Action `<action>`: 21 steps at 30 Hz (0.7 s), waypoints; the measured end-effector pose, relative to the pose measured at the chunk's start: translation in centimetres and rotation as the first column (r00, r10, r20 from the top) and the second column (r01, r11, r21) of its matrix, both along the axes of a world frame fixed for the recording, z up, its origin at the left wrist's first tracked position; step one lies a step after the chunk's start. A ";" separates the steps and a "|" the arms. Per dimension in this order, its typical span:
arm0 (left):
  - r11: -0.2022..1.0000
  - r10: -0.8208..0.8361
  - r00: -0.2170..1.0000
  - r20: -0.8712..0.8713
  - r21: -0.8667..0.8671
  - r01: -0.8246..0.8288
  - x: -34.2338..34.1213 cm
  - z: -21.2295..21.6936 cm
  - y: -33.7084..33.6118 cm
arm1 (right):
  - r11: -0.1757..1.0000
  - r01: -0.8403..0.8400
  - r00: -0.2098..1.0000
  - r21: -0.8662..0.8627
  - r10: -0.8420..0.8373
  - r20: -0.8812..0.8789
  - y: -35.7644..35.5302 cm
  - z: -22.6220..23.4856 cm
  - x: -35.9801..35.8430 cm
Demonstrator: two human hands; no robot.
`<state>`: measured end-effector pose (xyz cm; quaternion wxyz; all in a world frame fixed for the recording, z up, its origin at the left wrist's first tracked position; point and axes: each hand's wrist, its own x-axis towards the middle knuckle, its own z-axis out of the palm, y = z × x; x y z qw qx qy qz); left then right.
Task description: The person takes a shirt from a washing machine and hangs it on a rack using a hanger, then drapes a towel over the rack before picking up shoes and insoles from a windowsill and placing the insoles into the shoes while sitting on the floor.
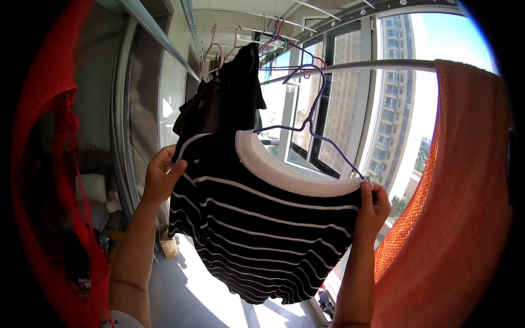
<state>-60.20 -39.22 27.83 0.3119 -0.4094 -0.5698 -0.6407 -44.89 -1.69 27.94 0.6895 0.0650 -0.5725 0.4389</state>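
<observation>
A black sweater with thin white stripes (pixel 268 218) and a wide white neckband hangs spread out before me. Inside its neck sits a purple wire hanger (pixel 310 123), whose hook rises above the neckband toward the rail. My left hand (pixel 164 176) pinches the sweater at its left shoulder, thumb in front. At the other shoulder, my right hand (pixel 374 203) grips the edge where the white band meets the hanger's right end. The hanger's left end is hidden inside the cloth.
Black garments (pixel 229 93) hang just behind the sweater. An orange knitted cloth (pixel 454 208) drapes over a metal rail (pixel 377 65) at right, and red fabric (pixel 44 104) hangs at left. More hangers (pixel 276 41) dangle overhead. Beyond stands a window, and a small box (pixel 169 248) rests on the floor.
</observation>
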 end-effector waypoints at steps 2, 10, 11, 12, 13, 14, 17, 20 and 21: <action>0.998 0.016 1.000 0.017 -0.057 -0.015 -1.5 -0.3 -0.2 | 0.998 0.058 0.998 -0.026 -0.059 -0.026 -0.2 2.1 -0.1; 0.990 -0.091 0.991 0.100 -0.095 0.101 -2.6 5.1 3.2 | 0.952 0.295 0.952 0.081 -0.285 -0.109 -3.4 20.0 1.1; 0.989 -0.105 0.994 0.022 -0.099 0.107 -2.9 6.0 4.1 | 0.945 0.319 0.944 0.068 -0.311 -0.112 -3.2 21.8 1.3; 0.987 -0.137 0.990 -0.037 -0.091 0.133 -2.5 7.2 5.0 | 0.934 0.350 0.933 0.078 -0.339 -0.123 -3.2 23.8 1.7; 0.993 -0.043 0.992 -0.121 -0.117 0.028 -2.3 8.3 5.7 | 0.908 0.414 0.904 0.066 -0.403 -0.142 -2.9 25.7 1.9; 0.995 -0.027 0.986 -0.162 -0.097 0.011 -2.2 9.2 6.3 | 0.879 0.469 0.878 0.084 -0.454 -0.151 -2.8 27.6 2.6; 0.994 0.074 0.965 -0.250 -0.060 -0.092 -2.1 11.0 8.5 | 0.812 0.579 0.812 0.077 -0.566 -0.139 -2.8 32.9 4.6; 0.980 0.158 0.966 -0.204 -0.084 -0.178 -1.5 12.4 9.5 | 0.763 0.645 0.763 0.054 -0.646 0.025 -4.5 36.6 5.6; 0.984 0.152 0.972 -0.178 -0.066 -0.166 -1.8 12.4 10.0 | 0.757 0.651 0.752 0.050 -0.653 0.088 -5.4 37.2 5.5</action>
